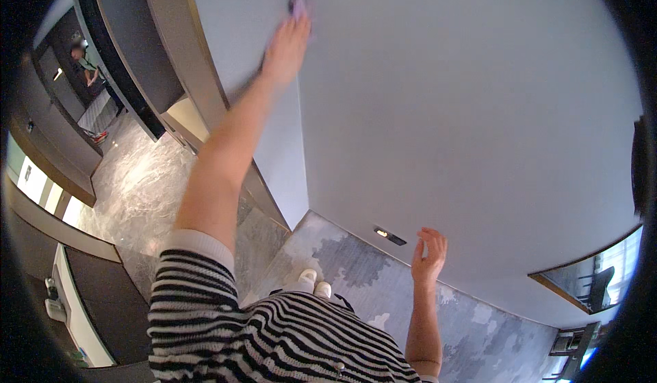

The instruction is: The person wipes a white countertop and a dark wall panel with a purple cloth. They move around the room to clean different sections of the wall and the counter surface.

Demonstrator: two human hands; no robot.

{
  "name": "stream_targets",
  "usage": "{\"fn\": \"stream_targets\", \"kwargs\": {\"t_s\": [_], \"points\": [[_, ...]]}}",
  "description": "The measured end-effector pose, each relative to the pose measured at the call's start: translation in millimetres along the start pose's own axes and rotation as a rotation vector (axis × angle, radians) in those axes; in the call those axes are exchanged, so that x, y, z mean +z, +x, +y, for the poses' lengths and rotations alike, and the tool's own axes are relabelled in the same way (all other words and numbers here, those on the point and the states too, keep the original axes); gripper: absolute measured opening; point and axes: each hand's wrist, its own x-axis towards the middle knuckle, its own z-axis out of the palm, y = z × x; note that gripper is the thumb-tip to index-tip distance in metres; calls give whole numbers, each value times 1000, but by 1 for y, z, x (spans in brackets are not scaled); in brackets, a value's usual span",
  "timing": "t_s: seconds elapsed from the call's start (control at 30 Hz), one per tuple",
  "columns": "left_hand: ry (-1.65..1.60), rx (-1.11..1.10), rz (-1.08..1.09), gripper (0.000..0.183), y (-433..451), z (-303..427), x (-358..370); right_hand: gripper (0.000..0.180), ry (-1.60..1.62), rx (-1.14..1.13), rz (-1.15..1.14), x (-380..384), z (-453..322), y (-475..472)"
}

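High up, my left hand [288, 47] presses a pinkish-purple cloth [299, 6] against the pale grey wall [436, 101], close to its inner corner. The cloth is blurred and partly covered by my fingers. A small dark thing beside the cloth is too blurred to name. My left arm is stretched out long. Lower down, my right hand [431, 255] hangs in front of the same wall with nothing in it, its fingers loosely bent and apart. Near it, low on the wall, is a dark narrow plate [390, 236] with a lit part.
A grey patterned carpet [354, 265] runs along the wall's foot. On the left, a doorway opens onto a shiny marble-look floor [138, 172], where another person [88, 67] stands farther off. A framed mirror [595, 275] is at the right. A white counter [84, 306] is at lower left.
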Motion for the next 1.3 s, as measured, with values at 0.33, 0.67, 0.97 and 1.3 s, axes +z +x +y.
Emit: {"fn": "stream_targets", "kwargs": {"t_s": [0.33, 0.67, 0.97, 1.3], "points": [[-1982, -1166, -349, 45, -131, 185, -69, 51, 879, 305, -196, 159, -62, 101], [-1091, -389, 82, 48, -31, 19, -127, 38, 11, -783, 477, 70, -188, 362], [-735, -182, -156, 45, -82, 31, -86, 32, -778, -956, 29, 183, -100, 330], [-911, -374, -164, 50, -91, 57, -85, 32, 175, -855, -85, 57, -75, 334]]}}
